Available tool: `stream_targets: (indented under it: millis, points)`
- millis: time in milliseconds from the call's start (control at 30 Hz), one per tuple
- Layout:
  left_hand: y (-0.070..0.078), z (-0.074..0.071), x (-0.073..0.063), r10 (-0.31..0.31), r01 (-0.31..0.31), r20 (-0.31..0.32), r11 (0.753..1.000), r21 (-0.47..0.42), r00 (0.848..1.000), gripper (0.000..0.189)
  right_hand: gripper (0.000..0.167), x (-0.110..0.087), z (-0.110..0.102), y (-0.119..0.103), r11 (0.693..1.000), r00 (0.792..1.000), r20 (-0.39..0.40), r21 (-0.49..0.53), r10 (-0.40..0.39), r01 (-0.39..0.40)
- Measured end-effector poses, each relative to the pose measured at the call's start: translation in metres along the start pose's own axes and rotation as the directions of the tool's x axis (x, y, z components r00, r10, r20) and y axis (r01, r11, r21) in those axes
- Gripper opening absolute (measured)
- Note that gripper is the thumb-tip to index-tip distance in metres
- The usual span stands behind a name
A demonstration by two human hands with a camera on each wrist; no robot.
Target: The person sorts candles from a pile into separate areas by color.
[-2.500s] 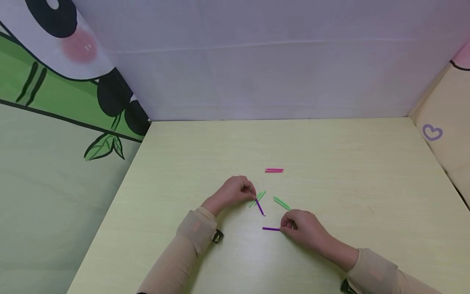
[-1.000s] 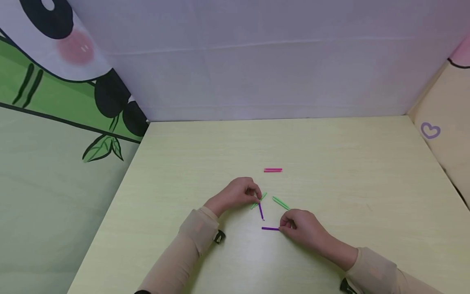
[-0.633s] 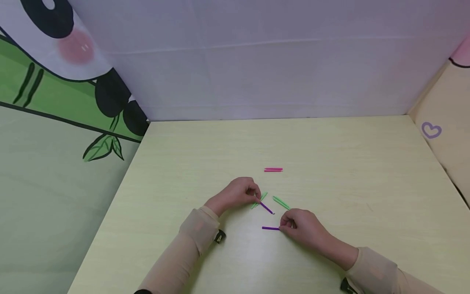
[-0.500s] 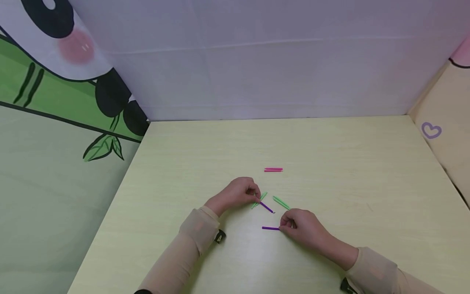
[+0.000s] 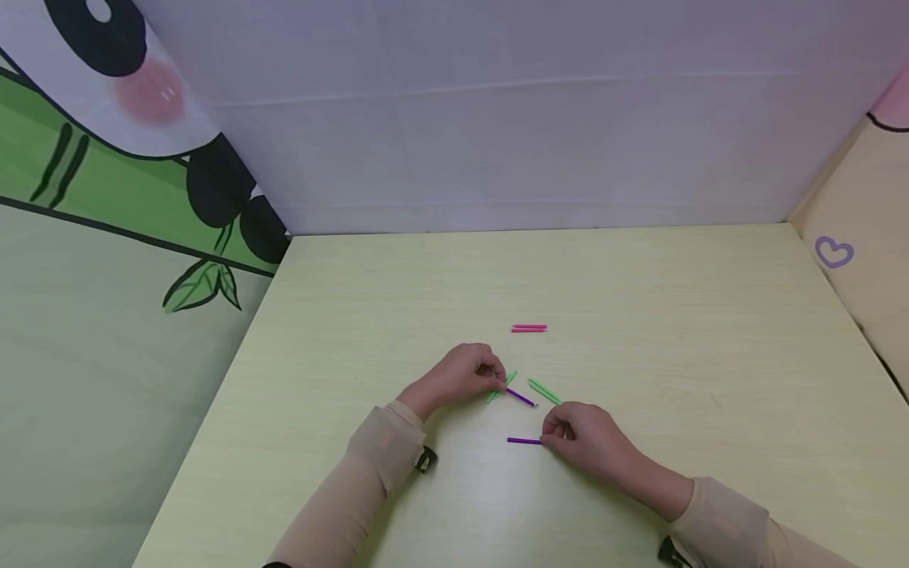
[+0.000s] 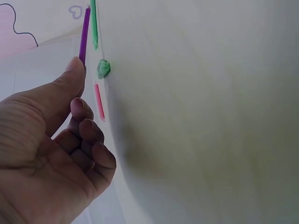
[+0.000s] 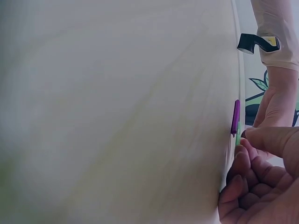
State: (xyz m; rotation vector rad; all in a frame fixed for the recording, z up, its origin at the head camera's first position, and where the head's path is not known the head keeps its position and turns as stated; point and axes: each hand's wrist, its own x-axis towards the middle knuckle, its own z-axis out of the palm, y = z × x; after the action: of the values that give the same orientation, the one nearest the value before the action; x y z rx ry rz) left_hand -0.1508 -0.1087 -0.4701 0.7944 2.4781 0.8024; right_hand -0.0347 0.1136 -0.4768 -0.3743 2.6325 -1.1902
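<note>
Two finger pinches: left hand (image 5: 465,374) holds farther purple stick (image 5: 521,397), just swung rightward, seemingly mid-alignment; right hand (image 5: 588,439) grips nearer purple stick (image 5: 524,441).

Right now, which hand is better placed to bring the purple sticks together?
Probably the left hand: it pinches the farther purple stick, one end free. The right hand is at the nearer purple stick, its grip unclear.

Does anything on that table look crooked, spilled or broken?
Nothing looks spilled or broken. Mildly odd: the purple stick in the left hand slants, as do the green sticks to its right, while the pink sticks lie straight across. That may be deliberate.
</note>
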Motion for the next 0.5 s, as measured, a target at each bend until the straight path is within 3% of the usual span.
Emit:
stream_targets:
  millis: [500]
  points:
    - [0.008,0.001,-0.012,-0.055,0.054,-0.009,0.995,-0.083,0.998,0.005,0.010,0.001,-0.003,-0.001,1.000,1.000,0.001,0.013,0.026,-0.026]
